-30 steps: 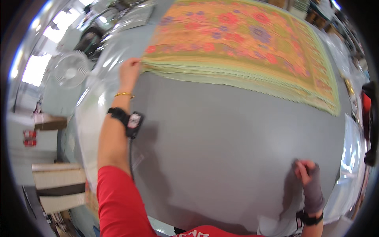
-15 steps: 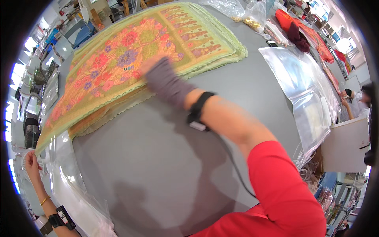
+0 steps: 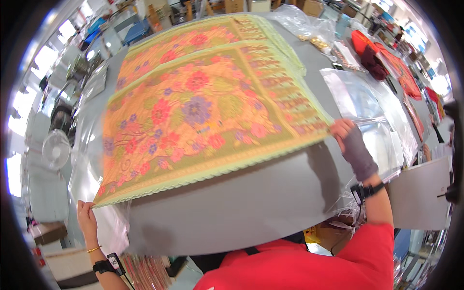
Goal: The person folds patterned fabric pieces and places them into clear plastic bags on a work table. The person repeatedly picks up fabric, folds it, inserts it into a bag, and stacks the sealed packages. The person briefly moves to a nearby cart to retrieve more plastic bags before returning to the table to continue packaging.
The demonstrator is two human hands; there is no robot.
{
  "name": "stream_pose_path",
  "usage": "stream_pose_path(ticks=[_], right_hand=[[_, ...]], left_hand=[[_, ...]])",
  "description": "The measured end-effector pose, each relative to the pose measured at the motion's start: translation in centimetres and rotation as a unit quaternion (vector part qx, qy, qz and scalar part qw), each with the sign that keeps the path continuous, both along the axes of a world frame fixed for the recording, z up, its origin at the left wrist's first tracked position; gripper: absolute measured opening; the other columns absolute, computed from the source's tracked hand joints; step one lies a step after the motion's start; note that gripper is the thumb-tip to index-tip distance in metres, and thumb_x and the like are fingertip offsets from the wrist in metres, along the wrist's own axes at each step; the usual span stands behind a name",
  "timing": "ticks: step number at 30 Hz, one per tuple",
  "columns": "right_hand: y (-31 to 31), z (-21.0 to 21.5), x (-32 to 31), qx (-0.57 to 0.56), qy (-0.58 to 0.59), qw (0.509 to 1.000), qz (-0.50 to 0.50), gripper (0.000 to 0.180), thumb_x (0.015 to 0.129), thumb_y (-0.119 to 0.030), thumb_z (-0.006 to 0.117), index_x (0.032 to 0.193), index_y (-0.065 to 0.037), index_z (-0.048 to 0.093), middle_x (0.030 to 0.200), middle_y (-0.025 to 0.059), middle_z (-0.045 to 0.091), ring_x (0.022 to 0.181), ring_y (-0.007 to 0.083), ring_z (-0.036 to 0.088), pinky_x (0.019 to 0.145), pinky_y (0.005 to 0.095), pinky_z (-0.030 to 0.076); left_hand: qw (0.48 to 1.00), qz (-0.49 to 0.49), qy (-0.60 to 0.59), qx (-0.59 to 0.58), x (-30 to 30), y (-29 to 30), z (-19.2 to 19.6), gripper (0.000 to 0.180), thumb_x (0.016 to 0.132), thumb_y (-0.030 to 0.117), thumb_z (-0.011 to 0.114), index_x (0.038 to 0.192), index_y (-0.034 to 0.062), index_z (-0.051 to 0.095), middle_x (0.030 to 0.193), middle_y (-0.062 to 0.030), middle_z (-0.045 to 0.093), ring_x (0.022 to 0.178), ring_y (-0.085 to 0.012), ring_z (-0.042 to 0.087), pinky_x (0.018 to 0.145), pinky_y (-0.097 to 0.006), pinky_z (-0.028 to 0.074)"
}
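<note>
A floral cloth [image 3: 203, 111], orange with pink and purple flowers and a scalloped pale-green border, stretches across the grey table [image 3: 217, 227]. My left hand [image 3: 87, 212] pinches its near left corner. At the near right corner, my right hand [image 3: 349, 137], in a grey fingerless glove or sleeve, grips the edge. The near hem hangs taut between both hands and looks lifted off the tabletop. Behind it lies a second floral cloth [image 3: 174, 41] of the same pattern, partly covered by the one I hold.
Clear plastic bags [image 3: 357, 96] lie along the right side, and more plastic sheeting [image 3: 104, 222] sits at the left edge. Red fabric [image 3: 398, 63] and a dark maroon cloth [image 3: 374, 62] are at the far right. A white fan [image 3: 56, 149] stands left of the table.
My right hand has moved from the cloth's middle to its near right corner and now grips it. The top cloth has been drawn toward me, uncovering the one behind.
</note>
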State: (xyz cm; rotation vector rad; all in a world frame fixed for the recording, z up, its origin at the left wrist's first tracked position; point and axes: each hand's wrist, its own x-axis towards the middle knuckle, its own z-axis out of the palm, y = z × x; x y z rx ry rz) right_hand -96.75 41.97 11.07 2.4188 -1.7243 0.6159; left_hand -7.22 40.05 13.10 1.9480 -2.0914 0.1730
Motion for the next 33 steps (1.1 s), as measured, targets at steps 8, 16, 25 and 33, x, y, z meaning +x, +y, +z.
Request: stream_pose_path(ticks=[8, 16, 25, 33], right_hand=[[18.6, 4.1, 1.3, 0.185, -0.262, 0.941, -0.108, 0.005, 0.097, -0.002, 0.067, 0.101, -0.003, 0.064, 0.117, 0.0132, 0.074, 0.117, 0.0328, 0.066, 0.102, 0.0436, 0.050], [16.1, 1.9, -6.9, 0.293, -0.439, 0.833, -0.167, 0.027, 0.108, -0.028, 0.059, 0.091, -0.007, 0.061, 0.083, -0.0039, 0.056, 0.081, 0.0086, 0.049, 0.075, 0.0273, 0.040], [0.4, -4.7, -11.8, 0.353, -0.401, 0.831, -0.156, 0.027, 0.111, -0.030, 0.059, 0.093, -0.010, 0.063, 0.083, -0.0077, 0.052, 0.078, 0.0060, 0.045, 0.071, 0.0253, 0.036], [-5.1, -5.4, -10.8, 0.361, -0.193, 0.876, -0.254, 0.019, 0.104, -0.023, 0.072, 0.107, -0.005, 0.068, 0.084, -0.0058, 0.059, 0.076, 0.0076, 0.050, 0.063, 0.0300, 0.041]], left_hand=[[0.978, 0.030, 0.207, 0.027, 1.2, 16.3, 1.0, 0.022, 0.087, -0.011, 0.055, 0.104, -0.0020, 0.067, 0.116, -0.0120, 0.062, 0.116, -0.0295, 0.062, 0.108, -0.036, 0.046], [0.859, 0.164, 0.476, 0.093, 2.5, 11.5, 1.7, 0.014, 0.103, 0.010, 0.055, 0.095, 0.0093, 0.066, 0.087, 0.0049, 0.059, 0.082, -0.0076, 0.058, 0.076, -0.024, 0.047], [0.875, 0.163, 0.424, 0.169, 0.2, -11.8, -3.0, 0.010, 0.098, 0.019, 0.061, 0.093, 0.0149, 0.068, 0.075, 0.0089, 0.052, 0.059, -0.0031, 0.043, 0.051, -0.023, 0.028], [0.889, 0.137, 0.412, 0.144, -4.1, -17.1, -7.8, 0.030, 0.096, 0.025, 0.075, 0.119, 0.0063, 0.073, 0.088, 0.0017, 0.065, 0.073, -0.0083, 0.059, 0.063, -0.025, 0.046]])
